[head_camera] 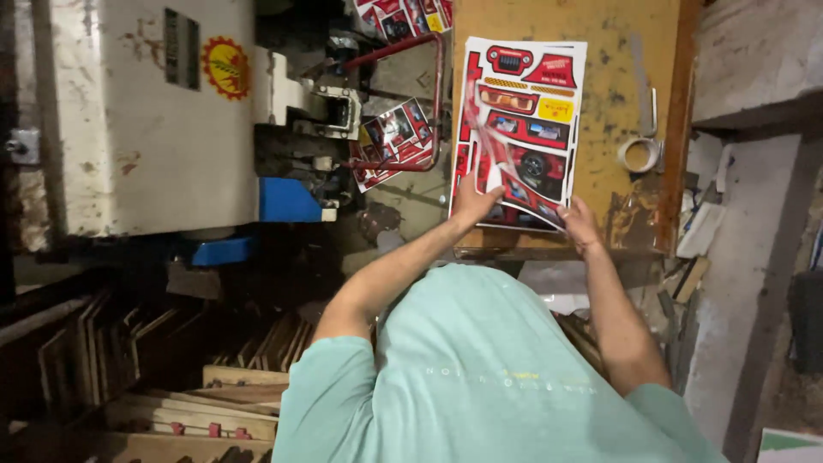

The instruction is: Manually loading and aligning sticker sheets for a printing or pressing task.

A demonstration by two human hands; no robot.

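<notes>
Teal shirt [489, 377] fills the bottom centre, both bare forearms reaching up-frame. Left hand [474, 204] pinches the lower left edge of the printed sheet [523, 129], grip narrow, closed on a strip lifting off it. Right hand [581, 225] presses on the sheet's lower right corner, fingers flat; whether its grip closes on the sheet, cannot tell. Sheet lies flat on the yellow surface [613, 51], upper centre, red and white with cut shapes. Tape roll [639, 155] just right of it. White machine [146, 111] upper left, more sheets [393, 137] beside it. Wooden boards [154, 360] stacked lower left.
</notes>
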